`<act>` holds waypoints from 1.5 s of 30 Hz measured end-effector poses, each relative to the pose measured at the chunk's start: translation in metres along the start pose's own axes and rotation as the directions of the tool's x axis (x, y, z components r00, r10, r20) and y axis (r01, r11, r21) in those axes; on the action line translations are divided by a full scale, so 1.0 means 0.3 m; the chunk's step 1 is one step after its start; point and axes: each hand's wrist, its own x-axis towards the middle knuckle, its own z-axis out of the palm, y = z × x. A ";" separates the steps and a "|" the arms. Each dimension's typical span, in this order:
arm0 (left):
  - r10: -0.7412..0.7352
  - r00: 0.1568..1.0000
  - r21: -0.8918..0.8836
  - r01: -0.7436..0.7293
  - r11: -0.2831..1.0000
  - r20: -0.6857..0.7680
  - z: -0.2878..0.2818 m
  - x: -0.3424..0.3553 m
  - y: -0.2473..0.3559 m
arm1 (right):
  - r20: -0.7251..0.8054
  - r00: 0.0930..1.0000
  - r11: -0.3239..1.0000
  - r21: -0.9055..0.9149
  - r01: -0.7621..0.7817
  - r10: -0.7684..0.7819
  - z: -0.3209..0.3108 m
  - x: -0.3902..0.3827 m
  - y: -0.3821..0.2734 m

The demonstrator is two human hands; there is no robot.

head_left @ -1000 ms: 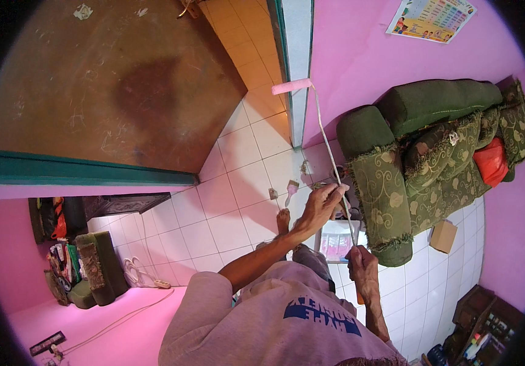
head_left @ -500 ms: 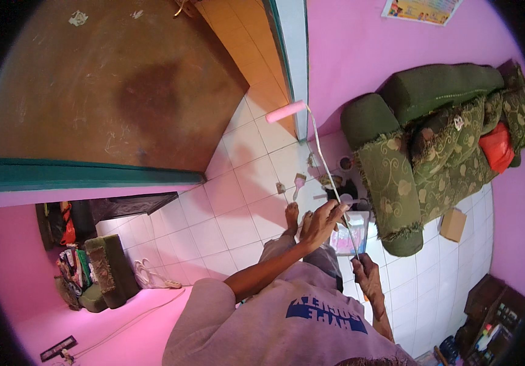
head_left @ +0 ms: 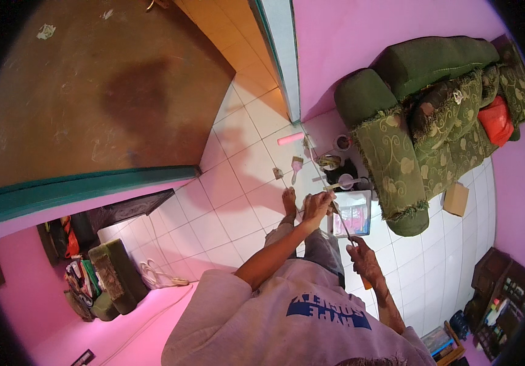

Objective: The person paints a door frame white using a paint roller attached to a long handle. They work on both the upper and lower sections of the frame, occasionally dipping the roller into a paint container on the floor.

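Note:
A long-handled paint roller (head_left: 290, 138) with a pink sleeve stretches away from me over the floor, its thin rod running back to both hands. My left hand (head_left: 318, 206) is closed round the middle of the rod. Farther back, my right hand (head_left: 363, 257) grips the rear part, where a bit of orange shows beneath the palm. Below the rod lies a clear tray (head_left: 363, 227) with pink paint. Just past it are a light plastic dipper (head_left: 345, 182) and a black bag-like thing, partly hidden. A wide paintbrush (head_left: 297, 166) rests on the tiles near my bare foot.
A green patterned sofa (head_left: 390, 165) stands at the right along the pink wall, with a cardboard box (head_left: 456, 200) beside it. A brown door panel (head_left: 104, 97) fills the upper left. At lower left are white sandals (head_left: 160, 274); a dark cabinet (head_left: 500, 299) stands lower right.
The roller's head has come down toward the floor and looks smaller. Both hands still hold the rod, and my view has shifted slightly, moving the sofa higher in the picture.

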 end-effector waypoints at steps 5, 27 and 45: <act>-0.153 0.987 -0.213 0.161 0.964 0.056 -0.064 0.013 0.058 | 0.003 1.000 0.998 0.062 -0.008 0.008 0.015 0.032 -0.012; -0.235 0.951 -0.374 0.296 0.879 0.200 -0.266 0.491 -0.342 | 0.391 0.919 0.799 0.537 -0.270 0.048 0.085 0.458 0.297; -0.391 0.914 -0.471 0.395 0.789 0.110 -0.537 1.078 -0.595 | -0.350 0.896 0.929 -0.339 0.151 -0.273 0.389 0.959 0.412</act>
